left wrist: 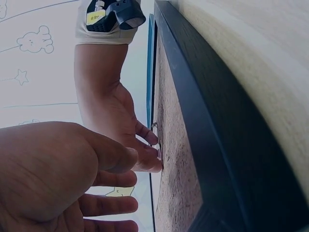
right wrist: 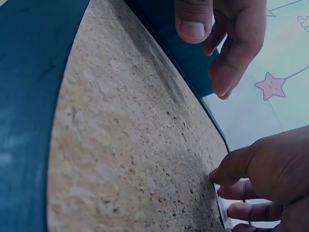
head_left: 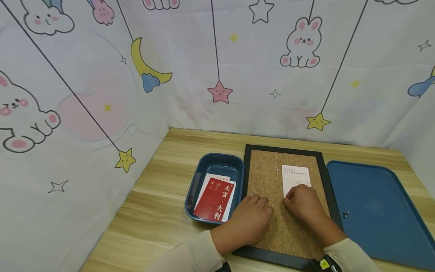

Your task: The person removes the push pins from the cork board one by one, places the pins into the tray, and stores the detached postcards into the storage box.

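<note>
A white card (head_left: 295,172) with printed lettering lies on the cork board (head_left: 265,166), inside its black frame. My right hand (head_left: 304,202) pinches the card's lower part, thumb at its left edge; the hand covers the lower end of the card. In the right wrist view, the right hand's thumb (right wrist: 231,166) and fingers meet at the pale card edge, close on the cork. My left hand (head_left: 251,217) is over the board's left side with loosely bent fingers and holds nothing. From the left wrist view, the left fingers (left wrist: 108,205) are apart from the card.
Left of the board is a blue bin (head_left: 190,196) holding a red card (head_left: 214,198) with gold-white characters on top of white cards. On the right, a flat blue tray (head_left: 380,204) carries small shiny pieces (head_left: 346,214). Tiny clear bits (head_left: 276,170) sit on the cork beside the card.
</note>
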### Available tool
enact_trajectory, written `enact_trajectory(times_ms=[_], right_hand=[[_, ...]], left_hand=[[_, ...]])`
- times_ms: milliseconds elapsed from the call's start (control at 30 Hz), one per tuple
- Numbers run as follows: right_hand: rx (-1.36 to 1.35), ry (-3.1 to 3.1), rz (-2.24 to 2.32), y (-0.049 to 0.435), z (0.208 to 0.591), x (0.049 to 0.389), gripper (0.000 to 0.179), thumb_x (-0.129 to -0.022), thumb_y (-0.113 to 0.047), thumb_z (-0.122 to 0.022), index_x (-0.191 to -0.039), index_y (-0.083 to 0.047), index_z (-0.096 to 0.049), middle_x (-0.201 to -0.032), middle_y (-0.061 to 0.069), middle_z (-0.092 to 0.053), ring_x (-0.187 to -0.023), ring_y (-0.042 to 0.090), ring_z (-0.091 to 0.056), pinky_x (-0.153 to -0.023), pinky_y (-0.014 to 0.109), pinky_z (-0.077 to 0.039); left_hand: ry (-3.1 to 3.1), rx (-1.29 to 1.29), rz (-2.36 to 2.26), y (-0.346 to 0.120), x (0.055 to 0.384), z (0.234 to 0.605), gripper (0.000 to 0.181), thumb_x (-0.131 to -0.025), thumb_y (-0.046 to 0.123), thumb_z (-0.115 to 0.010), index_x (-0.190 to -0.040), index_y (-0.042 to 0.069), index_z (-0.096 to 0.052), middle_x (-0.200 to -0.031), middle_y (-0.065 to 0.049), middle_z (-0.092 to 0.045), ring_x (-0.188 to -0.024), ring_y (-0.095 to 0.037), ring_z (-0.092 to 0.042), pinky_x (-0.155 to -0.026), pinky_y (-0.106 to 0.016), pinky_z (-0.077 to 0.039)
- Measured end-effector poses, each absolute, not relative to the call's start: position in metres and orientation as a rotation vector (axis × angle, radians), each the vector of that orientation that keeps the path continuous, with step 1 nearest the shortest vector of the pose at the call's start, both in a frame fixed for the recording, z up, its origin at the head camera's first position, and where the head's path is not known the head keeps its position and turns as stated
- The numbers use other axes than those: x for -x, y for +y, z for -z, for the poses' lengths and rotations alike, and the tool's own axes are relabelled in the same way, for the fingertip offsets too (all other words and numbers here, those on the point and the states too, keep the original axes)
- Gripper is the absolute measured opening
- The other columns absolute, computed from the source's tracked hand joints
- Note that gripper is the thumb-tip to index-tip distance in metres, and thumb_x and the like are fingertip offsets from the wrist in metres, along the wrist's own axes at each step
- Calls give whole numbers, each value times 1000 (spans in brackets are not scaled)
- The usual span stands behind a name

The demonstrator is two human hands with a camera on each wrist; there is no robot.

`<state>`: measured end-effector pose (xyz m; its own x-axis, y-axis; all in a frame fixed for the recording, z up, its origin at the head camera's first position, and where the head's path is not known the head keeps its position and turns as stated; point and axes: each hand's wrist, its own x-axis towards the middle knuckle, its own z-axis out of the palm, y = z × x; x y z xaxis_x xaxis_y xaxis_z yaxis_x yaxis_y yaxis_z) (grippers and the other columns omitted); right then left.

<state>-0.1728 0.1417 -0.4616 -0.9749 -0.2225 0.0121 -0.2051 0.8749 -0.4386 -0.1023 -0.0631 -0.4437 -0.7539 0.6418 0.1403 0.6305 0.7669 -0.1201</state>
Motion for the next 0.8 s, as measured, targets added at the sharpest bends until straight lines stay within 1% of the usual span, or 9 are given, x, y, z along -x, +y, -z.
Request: enact_trajectory(times_ms=[67, 167, 200, 333, 433, 500, 633, 800], right_hand=[[359, 3007, 687, 141, 461, 172, 18, -83, -12, -76, -66, -8, -72, -66, 1, -64, -57, 16, -54, -51, 35, -45], [365, 2998, 679, 142, 461, 172, 20, -84, -11, -76, -65, -9, -71, -66, 0, -63, -56, 16, -54, -50, 34, -45], [372, 2994, 680, 143, 461, 172, 19, -84, -11, -76, -66, -8, -71, -67, 1, -64, -57, 17, -55, -51, 35, -45], [405, 2965, 680, 148, 461, 174, 8, -84, -9, -75, -80, -3, -74, -80, 7, -69, -68, 20, -61, -58, 40, -51], [431, 2948, 682, 151, 460, 173, 11, -83, -9, -76, -89, 0, -75, -88, 10, -71, -76, 24, -64, -65, 45, -53], [438, 2939, 687, 152, 459, 173, 13, -83, -10, -77, -90, 1, -75, -89, 12, -71, -78, 25, -65, -67, 46, -54], [447, 2926, 698, 153, 457, 171, 15, -84, -11, -79, -91, 2, -74, -90, 13, -70, -78, 25, -65, -66, 45, -54], [459, 2922, 685, 154, 456, 170, 15, -84, -11, -79, -91, 1, -74, -90, 11, -70, -78, 24, -64, -66, 45, -53]], left_hand=[[-2782, 1014, -101, -63, 102, 444, 25, -95, 36, -68, -113, 19, -72, -120, -1, -64, -112, -19, -57, -95, -36, -47], [-2779, 1015, -103, -63, 102, 443, 25, -96, 36, -68, -113, 19, -72, -120, -1, -65, -112, -19, -58, -95, -36, -47], [-2783, 1014, -103, -63, 102, 442, 25, -96, 36, -68, -113, 19, -72, -120, -1, -64, -112, -19, -58, -95, -36, -47], [-2799, 1013, -96, -63, 102, 441, 25, -96, 36, -68, -114, 19, -71, -121, -1, -64, -113, -20, -57, -96, -37, -47], [-2804, 1012, -87, -61, 102, 439, 25, -96, 36, -68, -114, 19, -72, -122, -1, -64, -114, -20, -57, -97, -37, -46], [-2808, 1010, -90, -60, 103, 439, 24, -96, 36, -68, -113, 19, -72, -122, -1, -64, -113, -20, -57, -97, -37, -47], [-2820, 1008, -102, -56, 106, 439, 21, -96, 33, -68, -112, 20, -73, -121, 0, -64, -112, -19, -57, -95, -37, -47], [-2831, 1024, -108, -52, 108, 441, 18, -96, 30, -66, -111, 21, -72, -116, 1, -64, -108, -18, -58, -91, -37, -48]])
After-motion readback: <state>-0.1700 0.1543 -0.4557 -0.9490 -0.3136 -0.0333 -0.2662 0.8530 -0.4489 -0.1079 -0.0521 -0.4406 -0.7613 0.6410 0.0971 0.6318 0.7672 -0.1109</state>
